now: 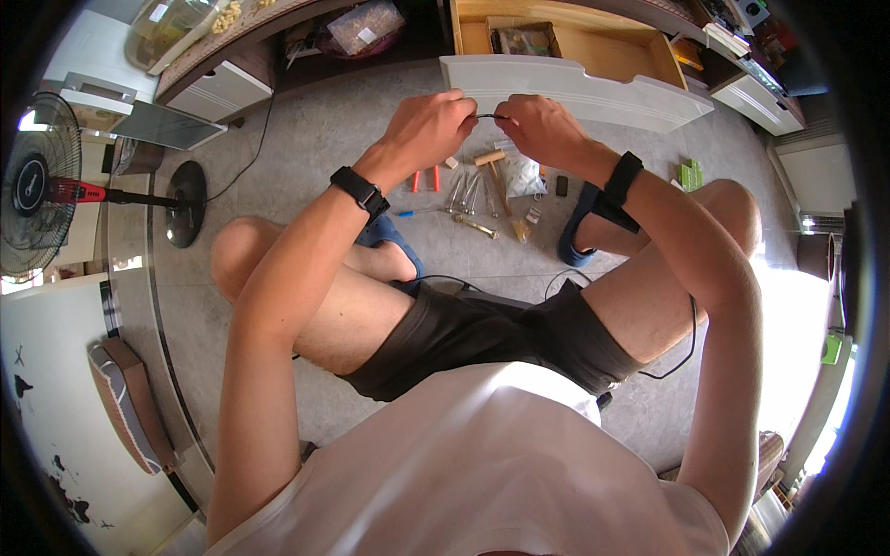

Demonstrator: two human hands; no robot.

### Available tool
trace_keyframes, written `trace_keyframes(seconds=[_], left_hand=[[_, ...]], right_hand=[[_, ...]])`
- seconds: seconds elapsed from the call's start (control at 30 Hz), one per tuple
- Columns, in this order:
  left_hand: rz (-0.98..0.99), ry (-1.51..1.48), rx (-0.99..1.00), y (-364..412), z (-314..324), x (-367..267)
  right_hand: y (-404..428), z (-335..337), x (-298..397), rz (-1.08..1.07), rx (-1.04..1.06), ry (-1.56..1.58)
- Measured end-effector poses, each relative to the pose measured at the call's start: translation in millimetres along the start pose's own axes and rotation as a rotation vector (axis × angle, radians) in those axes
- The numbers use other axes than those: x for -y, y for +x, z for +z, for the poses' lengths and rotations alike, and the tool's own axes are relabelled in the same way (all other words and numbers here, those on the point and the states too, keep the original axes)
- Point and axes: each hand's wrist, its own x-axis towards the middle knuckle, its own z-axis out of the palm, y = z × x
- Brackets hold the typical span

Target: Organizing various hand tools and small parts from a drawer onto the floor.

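My left hand [438, 121] and my right hand [537, 125] are raised in front of the drawer, each pinching one end of a thin black cord [492, 116] that spans the small gap between them. What the cord's ends look like is hidden in my fingers. On the floor beyond my feet lie a wooden mallet [489, 158], several metal wrenches [472, 194], a brass-coloured tool [475, 226], red handles [436, 178], a blue-tipped thin tool [407, 213] and a clear bag with white contents [523, 175]. A small black object [561, 185] lies right of the bag.
An open drawer [577, 87] with a white front stands just beyond my hands. A standing fan [186, 203] is at the left, its cable running along the floor. My feet wear blue clogs [576, 236]. A green box [690, 175] lies near my right knee.
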Motion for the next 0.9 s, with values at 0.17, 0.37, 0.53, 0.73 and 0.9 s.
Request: trace_keyframes(seconds=[0.17, 0.37, 0.53, 0.73, 0.9], left_hand=[[0.099, 0.016, 0.052, -3.6, 6.8, 4.9], [0.173, 0.011, 0.13, -3.3, 8.8, 5.8], [0.209, 0.01, 0.189, -2.6, 6.7, 7.5], [0.273, 0.06, 0.207, -5.9, 8.2, 0.3], [0.157, 0.041, 0.115, -5.4, 6.8, -1.2]], right_hand=[[-3.9, 0.9, 1.5, -0.081, 0.062, 0.017], [-3.9, 4.3, 0.3, -0.093, 0.202, -0.006], [-6.8, 7.4, -1.7, -0.106, 0.242, 0.004], [-8.3, 5.9, -0.7, -0.184, 0.326, -0.024], [-4.9, -0.2, -0.4, -0.081, 0.183, 0.085]])
